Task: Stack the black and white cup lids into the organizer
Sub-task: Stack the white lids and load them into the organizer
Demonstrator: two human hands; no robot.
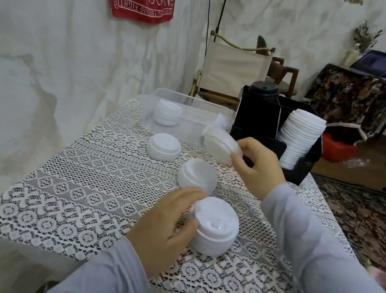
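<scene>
A black organizer [296, 170] stands at the table's far right. Its right slot holds a tall leaning stack of white lids [299, 136]; black lids [263, 93] fill a back slot. My right hand [257, 168] pinches a few white lids [221, 144], tilted in the air just left of the organizer. My left hand [165, 228] grips a short stack of white lids [214, 228] resting on the table near me. Two more white lid stacks sit on the cloth, one in the middle [198, 176] and one farther back [163, 147].
A clear plastic bin [169, 96] at the table's far edge holds another white lid stack [168, 112]. A lace cloth [94, 181] covers the table. Behind stand a folding chair [235, 69], a draped side table with a laptop [377, 62], and patterned carpet to the right.
</scene>
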